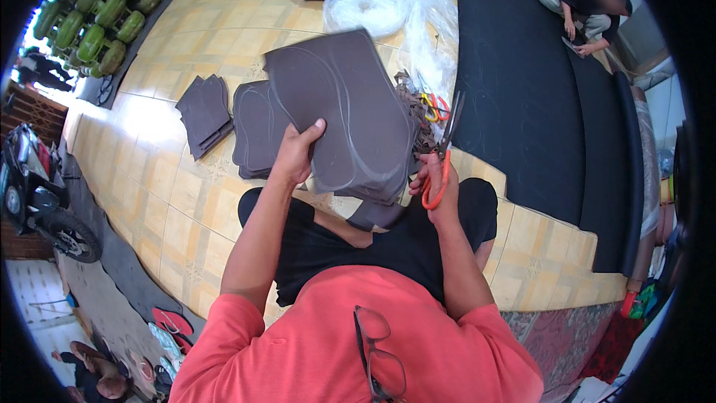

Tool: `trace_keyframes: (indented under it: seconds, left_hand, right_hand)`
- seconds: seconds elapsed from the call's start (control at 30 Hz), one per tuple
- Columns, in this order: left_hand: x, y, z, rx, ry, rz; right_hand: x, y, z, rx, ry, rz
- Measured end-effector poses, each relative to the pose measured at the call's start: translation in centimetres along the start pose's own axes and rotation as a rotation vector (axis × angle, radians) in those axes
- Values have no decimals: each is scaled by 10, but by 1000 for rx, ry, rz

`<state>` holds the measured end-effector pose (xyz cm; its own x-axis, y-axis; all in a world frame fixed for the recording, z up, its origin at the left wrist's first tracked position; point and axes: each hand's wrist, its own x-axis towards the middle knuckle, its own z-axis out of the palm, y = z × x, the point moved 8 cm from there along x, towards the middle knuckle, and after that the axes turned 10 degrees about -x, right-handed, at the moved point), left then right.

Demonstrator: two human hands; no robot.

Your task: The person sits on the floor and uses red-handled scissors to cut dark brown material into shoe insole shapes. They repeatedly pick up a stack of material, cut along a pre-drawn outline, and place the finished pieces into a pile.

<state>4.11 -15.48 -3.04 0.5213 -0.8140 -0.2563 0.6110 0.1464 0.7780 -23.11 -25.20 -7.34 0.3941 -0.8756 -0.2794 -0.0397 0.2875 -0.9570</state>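
My left hand (297,153) grips a stack of dark grey sheets (347,112) with pale curved outlines drawn on the top one, lifted over my lap. My right hand (436,179) holds orange-handled scissors (440,168) at the stack's right edge, blades pointing up. Under the stack, on the tiled floor (171,186), lie more dark cut pieces (257,130).
A smaller pile of dark pieces (205,112) lies to the left. Clear plastic wrap (391,0) and spare scissors (435,108) sit ahead. A big black sheet (537,97) covers the floor on the right, where another person (589,11) works. Green bottles (104,7) far left, a motorbike (37,194) beside.
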Motion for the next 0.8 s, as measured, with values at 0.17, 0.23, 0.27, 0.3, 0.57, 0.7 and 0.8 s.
trace_keyframes:
  seconds: [0.17,0.23,0.27,0.3,0.57,0.7,0.8]
  left_hand:
    - [-19,-11,7,394,-253,-390]
    - [-28,-20,17,470,-381,-474]
    - [-31,-24,21,439,-424,-504]
    - [-31,-32,19,191,-414,-595]
    - [-41,-92,18,-26,-513,-309]
    - [-46,-79,33,-125,-125,-72]
    - [-38,-47,27,-285,36,23]
  right_hand:
    - [17,-28,-5,63,-40,-69]
    - [19,-47,-2,1,-3,-132]
    - [16,-55,6,94,-71,-84]
    - [15,-54,0,133,-24,-60]
    - [-3,-21,8,461,83,45]
    - [-37,-20,59,288,-96,65]
    - [-34,-7,59,77,-117,34]
